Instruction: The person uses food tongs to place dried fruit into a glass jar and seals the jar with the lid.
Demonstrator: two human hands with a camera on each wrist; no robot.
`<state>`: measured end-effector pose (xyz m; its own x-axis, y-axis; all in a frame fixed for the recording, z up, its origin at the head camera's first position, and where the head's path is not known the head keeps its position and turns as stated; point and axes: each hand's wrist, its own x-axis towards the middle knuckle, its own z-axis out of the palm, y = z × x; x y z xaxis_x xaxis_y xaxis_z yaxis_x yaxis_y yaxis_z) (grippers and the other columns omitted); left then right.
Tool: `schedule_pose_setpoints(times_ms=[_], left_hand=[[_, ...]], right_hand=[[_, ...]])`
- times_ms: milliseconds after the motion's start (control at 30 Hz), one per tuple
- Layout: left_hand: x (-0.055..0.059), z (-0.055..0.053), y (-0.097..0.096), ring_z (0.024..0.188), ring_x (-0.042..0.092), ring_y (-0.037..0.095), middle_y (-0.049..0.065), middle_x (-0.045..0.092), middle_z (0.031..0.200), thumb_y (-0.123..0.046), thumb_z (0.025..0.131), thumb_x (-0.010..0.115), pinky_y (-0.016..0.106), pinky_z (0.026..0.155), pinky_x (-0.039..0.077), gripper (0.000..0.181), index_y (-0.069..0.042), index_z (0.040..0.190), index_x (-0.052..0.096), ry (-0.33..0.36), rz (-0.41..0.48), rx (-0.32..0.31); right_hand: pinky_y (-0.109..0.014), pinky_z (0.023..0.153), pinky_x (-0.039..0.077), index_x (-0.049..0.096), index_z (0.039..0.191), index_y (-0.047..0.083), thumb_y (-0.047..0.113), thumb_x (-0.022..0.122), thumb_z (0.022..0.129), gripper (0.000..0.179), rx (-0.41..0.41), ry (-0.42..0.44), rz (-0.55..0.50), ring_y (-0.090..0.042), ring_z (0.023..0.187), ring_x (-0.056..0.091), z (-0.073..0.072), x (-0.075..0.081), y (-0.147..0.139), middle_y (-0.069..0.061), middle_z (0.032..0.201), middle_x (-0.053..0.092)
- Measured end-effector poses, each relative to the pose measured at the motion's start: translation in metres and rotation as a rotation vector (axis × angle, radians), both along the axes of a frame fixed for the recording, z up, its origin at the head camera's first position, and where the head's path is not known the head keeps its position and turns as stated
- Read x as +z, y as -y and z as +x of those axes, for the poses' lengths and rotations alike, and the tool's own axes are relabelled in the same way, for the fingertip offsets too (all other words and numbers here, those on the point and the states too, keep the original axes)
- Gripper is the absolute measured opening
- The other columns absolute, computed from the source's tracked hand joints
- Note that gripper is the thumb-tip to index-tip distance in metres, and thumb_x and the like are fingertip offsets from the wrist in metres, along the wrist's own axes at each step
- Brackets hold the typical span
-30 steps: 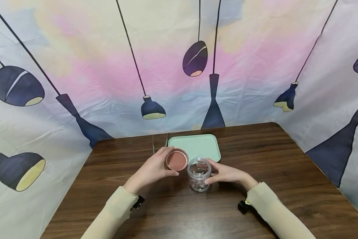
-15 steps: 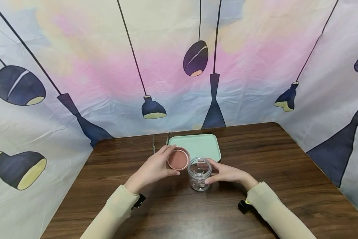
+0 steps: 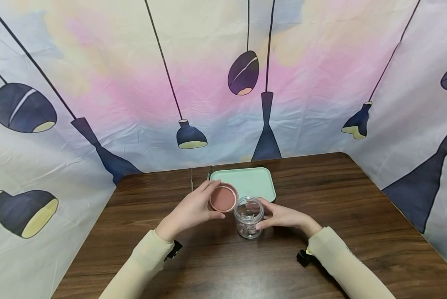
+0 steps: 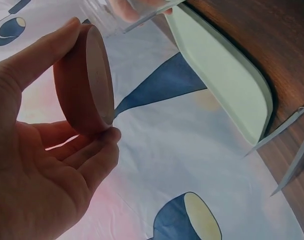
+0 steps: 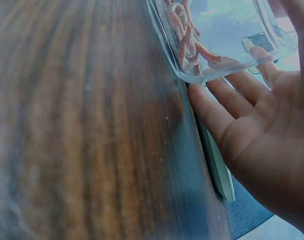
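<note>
My left hand (image 3: 190, 212) grips a reddish-brown round jar lid (image 3: 223, 198) by its edge, thumb on one side and fingers on the other. In the head view the lid is tilted, its inner side towards me, just left of the jar's mouth. A clear jar (image 3: 248, 229) stands upright and uncovered on the table. Around its right side my right hand (image 3: 284, 216) holds it with thumb and fingers. Several reddish, twisted strands (image 5: 180, 35) lie at the jar's bottom in the right wrist view.
Behind the jar lies a mint-green tray (image 3: 255, 180) on the dark wooden table (image 3: 313, 182). Metal tongs (image 4: 294, 162) rest to the tray's left, partly behind my left hand in the head view. A cloth printed with lamps (image 3: 133, 83) hangs behind the table.
My left hand has shifted the lid slightly right and up, closer to the jar's rim. The right hand and the jar have stayed in place.
</note>
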<state>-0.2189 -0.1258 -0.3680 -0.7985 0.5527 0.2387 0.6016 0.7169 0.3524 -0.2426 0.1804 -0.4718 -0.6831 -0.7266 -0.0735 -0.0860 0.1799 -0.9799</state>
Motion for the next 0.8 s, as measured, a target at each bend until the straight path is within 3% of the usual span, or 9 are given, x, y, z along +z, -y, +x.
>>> schedule_pose_setpoints(times_ms=[167, 367, 600, 800], left_hand=[[0.0029, -0.0005, 0.0022, 0.115, 0.061, 0.027, 0.010, 0.054, 0.137, -0.031, 0.073, 0.093, 0.044, 0.093, 0.051, 0.095, -0.004, 0.150, 0.044, -0.015, -0.020, -0.012], [0.0041, -0.0022, 0.0081, 0.114, 0.062, 0.028, 0.012, 0.055, 0.134, -0.028, 0.072, 0.094, 0.045, 0.092, 0.051, 0.096, -0.001, 0.150, 0.044, -0.033, -0.065, 0.020], [0.0011, 0.0016, 0.0046, 0.112, 0.062, 0.029, 0.014, 0.055, 0.137, -0.026, 0.072, 0.093, 0.046, 0.089, 0.052, 0.095, 0.001, 0.149, 0.045, 0.012, -0.149, -0.010], [0.0043, 0.0067, -0.0003, 0.114, 0.062, 0.026, 0.013, 0.054, 0.140, -0.029, 0.073, 0.092, 0.043, 0.090, 0.053, 0.094, 0.000, 0.149, 0.045, -0.001, -0.188, -0.058]], right_hand=[[-0.034, 0.106, 0.041, 0.023, 0.159, 0.018, 0.026, 0.079, 0.090, 0.090, -0.007, -0.009, 0.009, -0.030, 0.139, 0.045, 0.0003, 0.0006, 0.0009, -0.012, 0.157, 0.035], [-0.034, 0.106, 0.040, 0.022, 0.160, 0.017, 0.024, 0.078, 0.091, 0.089, 0.000, -0.006, 0.003, -0.030, 0.140, 0.043, -0.0001, 0.0002, 0.0000, -0.011, 0.160, 0.033], [-0.035, 0.106, 0.040, 0.022, 0.159, 0.018, 0.025, 0.078, 0.090, 0.089, -0.006, 0.003, 0.003, -0.031, 0.139, 0.044, -0.0009, -0.0009, -0.0008, -0.011, 0.158, 0.035], [-0.036, 0.106, 0.041, 0.022, 0.160, 0.019, 0.025, 0.079, 0.090, 0.090, -0.010, -0.006, 0.014, -0.030, 0.140, 0.044, -0.0003, -0.0004, 0.0007, -0.012, 0.158, 0.034]])
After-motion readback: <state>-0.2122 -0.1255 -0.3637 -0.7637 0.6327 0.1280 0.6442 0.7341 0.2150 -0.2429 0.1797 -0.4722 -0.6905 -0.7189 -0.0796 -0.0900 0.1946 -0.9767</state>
